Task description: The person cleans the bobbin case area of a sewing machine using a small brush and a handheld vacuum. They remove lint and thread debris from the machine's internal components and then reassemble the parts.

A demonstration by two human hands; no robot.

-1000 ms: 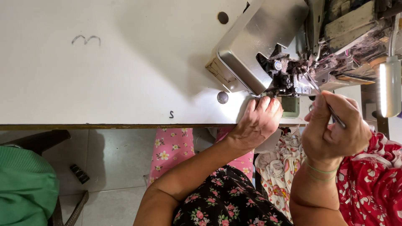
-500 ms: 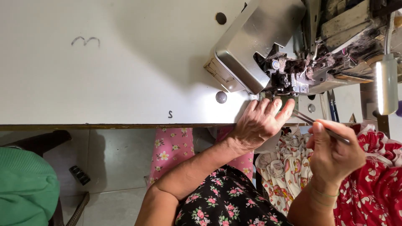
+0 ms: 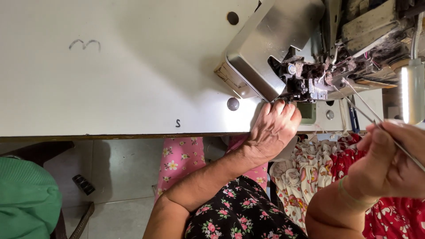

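White work table (image 3: 110, 79) with a grey sewing machine (image 3: 283, 44) at its right end

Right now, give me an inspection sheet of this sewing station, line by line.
Surface: white table, with small pen marks and round metal caps.
Job's things: grey sewing machine, linty around its needle area; thin metal tweezers point toward it.
Clutter: floral fabric pile and red floral cloth below the table edge.
Grippers: left hand rests at the table edge, fingertips at the machine's base, holding nothing; right hand pinches the tweezers.
Cables: no cables seen; fine threads run through the machine.
Surroundings: lit lamp at right, tiled floor, green object at lower left.
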